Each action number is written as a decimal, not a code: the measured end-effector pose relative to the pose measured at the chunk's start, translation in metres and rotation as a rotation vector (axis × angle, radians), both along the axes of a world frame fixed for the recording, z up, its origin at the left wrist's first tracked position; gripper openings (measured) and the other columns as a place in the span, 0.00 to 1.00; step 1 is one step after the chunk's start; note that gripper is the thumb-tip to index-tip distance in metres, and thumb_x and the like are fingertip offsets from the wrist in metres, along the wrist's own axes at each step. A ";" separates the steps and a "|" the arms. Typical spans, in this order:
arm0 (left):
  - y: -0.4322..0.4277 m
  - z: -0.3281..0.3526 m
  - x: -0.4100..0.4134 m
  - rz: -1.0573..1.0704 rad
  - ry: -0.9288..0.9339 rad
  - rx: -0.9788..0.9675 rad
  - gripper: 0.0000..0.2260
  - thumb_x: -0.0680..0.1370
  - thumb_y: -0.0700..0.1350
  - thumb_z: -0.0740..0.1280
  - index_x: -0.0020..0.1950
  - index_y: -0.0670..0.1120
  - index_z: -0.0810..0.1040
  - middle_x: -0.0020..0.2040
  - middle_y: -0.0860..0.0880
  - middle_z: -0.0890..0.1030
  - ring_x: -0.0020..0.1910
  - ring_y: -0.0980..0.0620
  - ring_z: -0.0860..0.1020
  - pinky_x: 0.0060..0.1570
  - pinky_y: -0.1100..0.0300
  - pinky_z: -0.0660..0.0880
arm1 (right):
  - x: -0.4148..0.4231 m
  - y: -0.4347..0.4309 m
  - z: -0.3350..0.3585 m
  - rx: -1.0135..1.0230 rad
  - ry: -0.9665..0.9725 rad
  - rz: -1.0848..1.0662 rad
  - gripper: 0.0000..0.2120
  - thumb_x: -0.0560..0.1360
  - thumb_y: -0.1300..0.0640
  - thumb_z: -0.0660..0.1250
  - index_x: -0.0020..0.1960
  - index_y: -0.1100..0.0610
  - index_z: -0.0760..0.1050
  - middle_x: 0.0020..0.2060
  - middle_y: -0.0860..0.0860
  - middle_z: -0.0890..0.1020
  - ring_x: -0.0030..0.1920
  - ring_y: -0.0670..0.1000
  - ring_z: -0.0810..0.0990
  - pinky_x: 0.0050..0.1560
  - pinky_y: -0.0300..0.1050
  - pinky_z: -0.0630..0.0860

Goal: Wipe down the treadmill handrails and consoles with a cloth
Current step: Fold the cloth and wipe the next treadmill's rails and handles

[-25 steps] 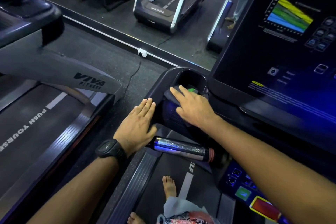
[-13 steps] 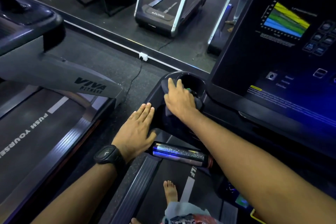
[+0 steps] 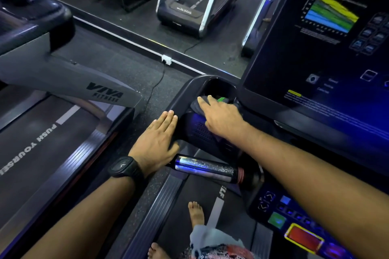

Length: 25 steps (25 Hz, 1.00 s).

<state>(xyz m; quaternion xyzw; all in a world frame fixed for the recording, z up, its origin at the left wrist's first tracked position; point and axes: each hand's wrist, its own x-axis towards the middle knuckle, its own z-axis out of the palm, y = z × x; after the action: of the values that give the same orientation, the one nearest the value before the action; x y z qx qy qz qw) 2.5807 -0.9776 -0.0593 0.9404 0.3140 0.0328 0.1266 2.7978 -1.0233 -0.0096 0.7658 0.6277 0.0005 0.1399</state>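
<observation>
My right hand lies flat, fingers straight, pressing a dark cloth against the left side of the black treadmill console, just below the cup holder recess. A green patch of the cloth shows beyond my fingertips. My left hand rests flat with straight fingers on the console's outer left edge. A shiny chrome handrail grip sticks out just below my left hand.
A grey neighbouring treadmill marked VIVA FITNESS stands on the left with its belt. A mirror ahead reflects another treadmill. A wall socket and cable are on the floor. My bare feet stand on the belt; lit buttons lower right.
My right hand slid the cloth up to the cup holder rim, then back down and rightward over the console's left side. My left hand stayed put on the edge.
</observation>
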 end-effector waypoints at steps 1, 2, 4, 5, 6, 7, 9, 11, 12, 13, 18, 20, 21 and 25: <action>0.000 -0.001 -0.001 0.002 -0.001 -0.002 0.38 0.73 0.59 0.46 0.80 0.41 0.53 0.81 0.44 0.51 0.80 0.49 0.48 0.78 0.51 0.52 | 0.000 -0.003 0.003 0.012 -0.082 0.024 0.32 0.80 0.56 0.61 0.80 0.54 0.53 0.73 0.59 0.67 0.62 0.64 0.77 0.48 0.57 0.78; -0.001 -0.001 -0.002 0.001 -0.006 -0.001 0.38 0.73 0.58 0.47 0.80 0.41 0.53 0.81 0.44 0.51 0.80 0.49 0.48 0.78 0.50 0.53 | -0.003 -0.004 0.004 0.025 -0.155 0.023 0.30 0.80 0.58 0.60 0.80 0.55 0.55 0.71 0.60 0.69 0.61 0.64 0.77 0.47 0.56 0.78; -0.002 0.000 -0.002 -0.006 -0.018 0.009 0.37 0.74 0.58 0.48 0.80 0.41 0.54 0.81 0.44 0.52 0.80 0.48 0.49 0.77 0.49 0.55 | -0.014 -0.001 0.003 0.026 -0.256 -0.067 0.28 0.80 0.59 0.61 0.78 0.58 0.58 0.70 0.63 0.69 0.62 0.66 0.77 0.48 0.55 0.79; -0.003 0.000 -0.002 -0.009 -0.017 0.011 0.37 0.74 0.58 0.47 0.80 0.41 0.54 0.81 0.44 0.52 0.80 0.48 0.49 0.78 0.49 0.55 | -0.018 0.003 0.002 0.027 -0.263 -0.154 0.28 0.79 0.59 0.62 0.77 0.61 0.58 0.71 0.65 0.68 0.63 0.68 0.76 0.49 0.55 0.79; -0.004 0.001 -0.002 -0.007 -0.014 0.009 0.37 0.74 0.58 0.47 0.80 0.41 0.53 0.81 0.44 0.51 0.80 0.49 0.48 0.78 0.50 0.53 | -0.020 0.010 0.002 0.056 -0.221 -0.267 0.29 0.79 0.59 0.63 0.77 0.63 0.58 0.70 0.67 0.68 0.63 0.68 0.76 0.48 0.56 0.80; -0.005 0.001 -0.002 -0.002 -0.011 0.005 0.37 0.73 0.58 0.46 0.81 0.42 0.52 0.81 0.45 0.50 0.80 0.49 0.47 0.78 0.51 0.51 | -0.017 0.023 0.002 0.111 -0.145 -0.390 0.29 0.79 0.59 0.64 0.76 0.65 0.58 0.69 0.67 0.69 0.62 0.68 0.77 0.46 0.57 0.81; -0.005 0.002 -0.002 -0.002 -0.014 0.001 0.38 0.73 0.58 0.44 0.81 0.42 0.51 0.81 0.45 0.49 0.80 0.50 0.46 0.78 0.53 0.49 | -0.005 0.053 0.002 0.254 0.069 -0.618 0.27 0.79 0.59 0.65 0.73 0.66 0.60 0.68 0.66 0.70 0.60 0.64 0.79 0.47 0.56 0.81; -0.003 0.002 -0.001 -0.007 -0.013 0.001 0.37 0.74 0.58 0.45 0.81 0.42 0.51 0.81 0.45 0.50 0.80 0.50 0.46 0.78 0.53 0.49 | 0.002 0.078 0.001 0.411 0.288 -0.796 0.21 0.81 0.61 0.62 0.71 0.65 0.62 0.68 0.63 0.69 0.60 0.62 0.80 0.52 0.53 0.79; -0.003 0.001 -0.001 -0.006 -0.012 0.000 0.37 0.74 0.58 0.45 0.81 0.42 0.52 0.81 0.45 0.50 0.80 0.50 0.47 0.78 0.53 0.50 | 0.000 0.085 0.000 0.468 0.406 -0.869 0.21 0.80 0.60 0.61 0.71 0.64 0.63 0.68 0.62 0.68 0.60 0.62 0.79 0.54 0.53 0.78; -0.003 0.000 -0.001 0.000 -0.015 0.000 0.37 0.74 0.57 0.46 0.81 0.42 0.52 0.81 0.45 0.51 0.80 0.50 0.47 0.78 0.52 0.51 | -0.002 0.090 0.002 0.501 0.525 -0.933 0.21 0.80 0.59 0.62 0.71 0.62 0.64 0.68 0.61 0.69 0.62 0.62 0.78 0.56 0.53 0.77; 0.001 -0.001 0.002 0.008 -0.005 -0.006 0.37 0.74 0.57 0.47 0.81 0.42 0.52 0.81 0.45 0.50 0.80 0.49 0.47 0.78 0.50 0.52 | 0.009 0.091 0.008 0.298 0.843 -0.962 0.24 0.72 0.54 0.64 0.68 0.57 0.73 0.64 0.56 0.78 0.63 0.61 0.78 0.65 0.52 0.73; -0.001 -0.001 0.003 0.008 0.020 -0.015 0.38 0.73 0.58 0.45 0.81 0.43 0.49 0.81 0.46 0.47 0.80 0.50 0.44 0.79 0.51 0.50 | 0.016 0.086 0.009 0.200 0.832 -0.899 0.23 0.71 0.54 0.65 0.65 0.57 0.76 0.63 0.57 0.79 0.62 0.62 0.78 0.66 0.54 0.74; -0.001 -0.001 0.003 0.013 0.025 -0.016 0.38 0.73 0.58 0.45 0.81 0.44 0.48 0.81 0.47 0.46 0.80 0.51 0.43 0.79 0.51 0.49 | 0.020 0.082 0.009 0.155 0.795 -0.851 0.22 0.71 0.54 0.66 0.64 0.57 0.76 0.63 0.58 0.80 0.62 0.62 0.78 0.65 0.53 0.74; 0.000 0.000 0.003 0.020 0.035 -0.015 0.39 0.72 0.59 0.45 0.81 0.44 0.47 0.81 0.47 0.45 0.80 0.51 0.42 0.78 0.50 0.51 | 0.028 0.067 0.015 -0.048 0.502 -0.577 0.15 0.77 0.57 0.64 0.63 0.60 0.76 0.61 0.57 0.80 0.62 0.60 0.79 0.55 0.46 0.73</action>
<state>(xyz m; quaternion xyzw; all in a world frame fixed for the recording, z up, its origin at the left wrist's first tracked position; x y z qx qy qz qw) 2.5834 -0.9780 -0.0597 0.9366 0.3258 0.0151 0.1278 2.8260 -0.9564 0.0055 0.8838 0.4008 -0.2411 -0.0058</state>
